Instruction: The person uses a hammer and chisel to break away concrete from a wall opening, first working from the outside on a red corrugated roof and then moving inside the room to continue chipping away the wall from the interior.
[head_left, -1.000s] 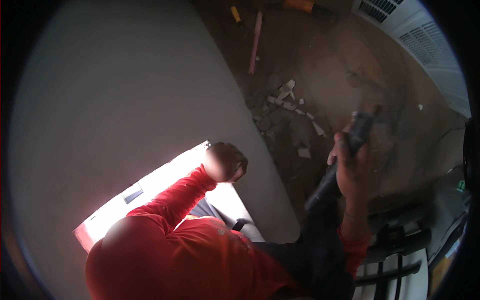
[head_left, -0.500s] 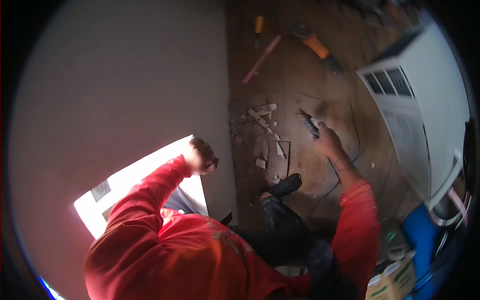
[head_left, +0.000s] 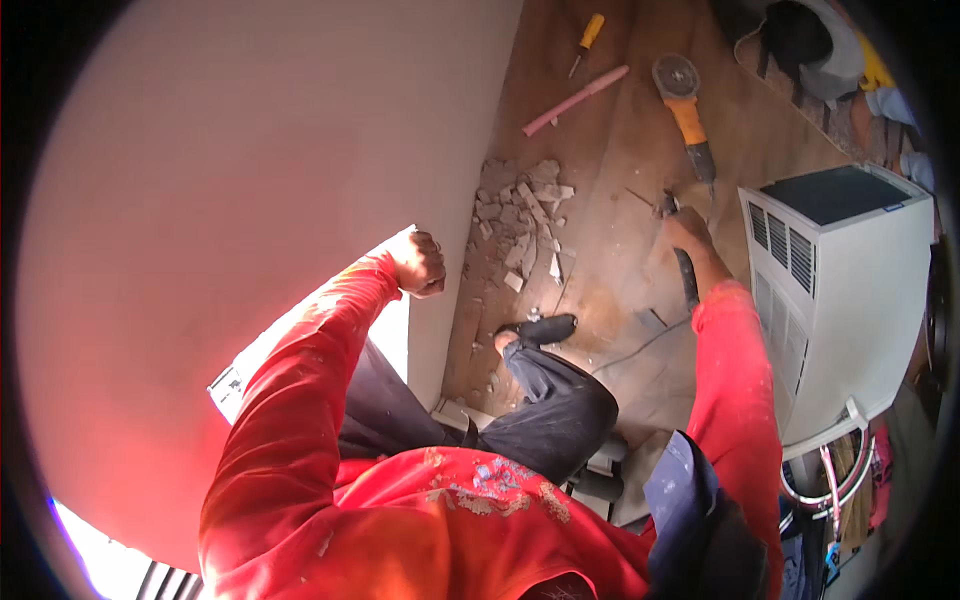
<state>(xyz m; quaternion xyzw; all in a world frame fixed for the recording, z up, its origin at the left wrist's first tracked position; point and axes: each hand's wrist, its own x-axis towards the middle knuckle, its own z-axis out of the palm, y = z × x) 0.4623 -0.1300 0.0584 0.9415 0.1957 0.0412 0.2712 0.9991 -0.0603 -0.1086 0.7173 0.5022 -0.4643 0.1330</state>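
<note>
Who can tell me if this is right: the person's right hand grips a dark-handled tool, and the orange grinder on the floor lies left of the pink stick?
Not quite: the head view shows the orange grinder on the floor lying right of the pink stick, not left. The right hand does grip a dark-handled tool.

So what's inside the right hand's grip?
The right hand holds a dark tool: dark parts show on both sides of the fist. Fingers and palm cover the middle; I can't tell its exact kind.
</note>
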